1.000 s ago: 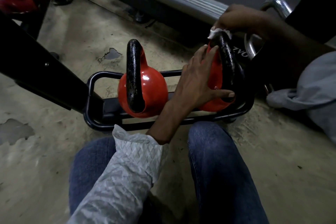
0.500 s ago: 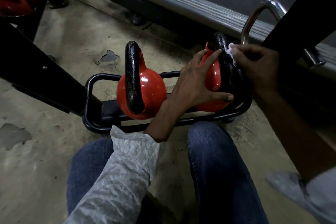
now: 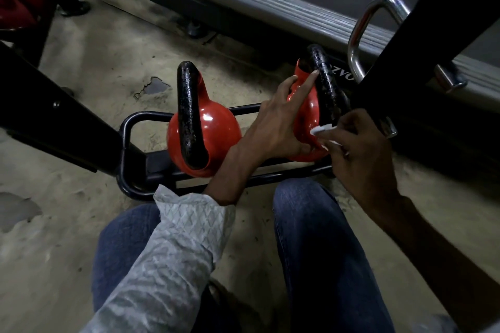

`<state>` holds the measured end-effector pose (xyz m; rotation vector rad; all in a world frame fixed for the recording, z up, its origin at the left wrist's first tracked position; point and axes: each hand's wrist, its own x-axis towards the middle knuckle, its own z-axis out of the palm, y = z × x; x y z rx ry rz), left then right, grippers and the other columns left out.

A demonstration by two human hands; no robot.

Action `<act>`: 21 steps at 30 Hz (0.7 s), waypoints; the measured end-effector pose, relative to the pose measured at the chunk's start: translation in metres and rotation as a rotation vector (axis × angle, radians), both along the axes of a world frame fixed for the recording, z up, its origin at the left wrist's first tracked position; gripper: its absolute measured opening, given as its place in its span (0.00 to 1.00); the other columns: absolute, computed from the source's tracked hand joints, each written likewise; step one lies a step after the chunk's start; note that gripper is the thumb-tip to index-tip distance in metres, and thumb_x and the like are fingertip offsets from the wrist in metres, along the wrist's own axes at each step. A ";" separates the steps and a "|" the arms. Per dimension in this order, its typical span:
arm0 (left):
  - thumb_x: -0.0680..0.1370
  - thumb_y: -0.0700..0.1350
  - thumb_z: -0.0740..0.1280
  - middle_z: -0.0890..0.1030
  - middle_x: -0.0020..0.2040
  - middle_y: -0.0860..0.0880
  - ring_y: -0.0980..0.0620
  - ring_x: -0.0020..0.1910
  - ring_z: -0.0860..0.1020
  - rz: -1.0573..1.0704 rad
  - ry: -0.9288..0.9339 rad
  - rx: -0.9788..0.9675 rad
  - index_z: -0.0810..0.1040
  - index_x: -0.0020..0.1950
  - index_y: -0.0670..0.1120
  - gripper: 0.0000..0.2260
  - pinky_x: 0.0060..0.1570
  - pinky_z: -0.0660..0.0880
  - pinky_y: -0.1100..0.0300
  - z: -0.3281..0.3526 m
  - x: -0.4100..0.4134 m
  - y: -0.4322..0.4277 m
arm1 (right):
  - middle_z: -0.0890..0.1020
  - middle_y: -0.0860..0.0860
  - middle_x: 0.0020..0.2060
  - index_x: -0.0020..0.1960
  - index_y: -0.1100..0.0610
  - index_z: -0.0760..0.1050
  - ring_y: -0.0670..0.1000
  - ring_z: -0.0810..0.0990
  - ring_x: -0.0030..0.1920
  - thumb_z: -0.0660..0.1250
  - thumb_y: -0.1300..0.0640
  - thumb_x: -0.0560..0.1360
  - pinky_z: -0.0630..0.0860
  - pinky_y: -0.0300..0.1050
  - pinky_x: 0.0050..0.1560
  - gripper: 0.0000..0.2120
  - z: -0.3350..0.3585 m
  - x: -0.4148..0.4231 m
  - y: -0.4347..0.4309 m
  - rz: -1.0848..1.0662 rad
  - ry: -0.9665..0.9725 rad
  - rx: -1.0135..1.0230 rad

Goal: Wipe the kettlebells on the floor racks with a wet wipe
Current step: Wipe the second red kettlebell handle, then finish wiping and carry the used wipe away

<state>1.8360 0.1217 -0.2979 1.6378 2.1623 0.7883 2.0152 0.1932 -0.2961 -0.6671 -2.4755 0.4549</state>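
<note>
- White wet wipe [image 3: 322, 129], pinched in the right hand [image 3: 359, 149], presses against the base of the black handle [image 3: 326, 84] on the red right kettlebell [image 3: 303, 119].
- I see the left hand [image 3: 276, 121] spread flat on that bell (index tip touching the handle).
- The left kettlebell [image 3: 213, 130] sits beside it on the black floor rack [image 3: 127, 127].
- Concrete floor [image 3: 108, 62] lies beneath, with a treadmill [image 3: 270, 3] behind.

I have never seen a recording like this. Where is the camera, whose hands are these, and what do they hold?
No machine here: a person wears one camera on the head, so the picture looks down at their knees and two bare hands. On the concrete floor stands a low black rack with two red kettlebells. The left hand lays straight fingers on the right kettlebell, steadying it. The right hand pinches a white wet wipe against it, near the foot of its black handle. The left kettlebell is untouched.
</note>
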 end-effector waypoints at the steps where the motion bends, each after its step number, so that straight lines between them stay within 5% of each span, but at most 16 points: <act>1: 0.60 0.61 0.76 0.55 0.80 0.40 0.40 0.76 0.63 -0.001 -0.010 0.000 0.47 0.83 0.55 0.58 0.69 0.67 0.37 -0.001 0.000 0.000 | 0.74 0.50 0.49 0.54 0.55 0.85 0.44 0.75 0.47 0.73 0.63 0.74 0.75 0.31 0.45 0.10 -0.005 0.003 -0.002 -0.060 0.056 -0.082; 6: 0.62 0.66 0.69 0.56 0.79 0.41 0.40 0.74 0.65 0.011 -0.052 0.022 0.48 0.83 0.56 0.54 0.70 0.66 0.40 -0.001 0.002 -0.001 | 0.84 0.52 0.51 0.52 0.55 0.82 0.46 0.85 0.51 0.73 0.64 0.75 0.80 0.39 0.51 0.08 -0.015 -0.002 -0.016 -0.293 0.532 -0.687; 11: 0.64 0.68 0.73 0.57 0.79 0.45 0.45 0.76 0.63 0.034 -0.073 0.082 0.52 0.82 0.55 0.53 0.72 0.62 0.43 -0.001 0.002 0.005 | 0.86 0.52 0.48 0.50 0.49 0.83 0.50 0.85 0.48 0.71 0.60 0.78 0.80 0.42 0.48 0.07 -0.020 -0.009 -0.002 -0.418 0.670 -1.041; 15: 0.64 0.67 0.75 0.56 0.80 0.46 0.46 0.77 0.61 0.046 -0.025 0.116 0.55 0.82 0.54 0.52 0.71 0.60 0.45 -0.002 0.002 0.006 | 0.87 0.49 0.36 0.47 0.55 0.83 0.46 0.85 0.37 0.67 0.66 0.77 0.80 0.38 0.38 0.08 0.002 -0.022 0.046 -0.224 0.343 -1.226; 19: 0.64 0.66 0.75 0.56 0.80 0.46 0.46 0.77 0.60 0.070 -0.038 0.127 0.57 0.80 0.54 0.50 0.72 0.59 0.45 0.000 0.001 0.010 | 0.84 0.50 0.30 0.43 0.64 0.79 0.46 0.82 0.31 0.55 0.78 0.74 0.77 0.36 0.33 0.17 0.026 -0.034 0.080 -0.034 -0.100 -1.189; 21: 0.64 0.67 0.76 0.56 0.80 0.46 0.46 0.77 0.60 0.069 -0.025 0.114 0.58 0.80 0.55 0.50 0.72 0.60 0.45 0.002 -0.001 0.010 | 0.85 0.57 0.33 0.45 0.70 0.79 0.49 0.82 0.33 0.58 0.76 0.73 0.77 0.35 0.35 0.12 0.027 -0.031 0.082 -0.032 -0.160 -1.117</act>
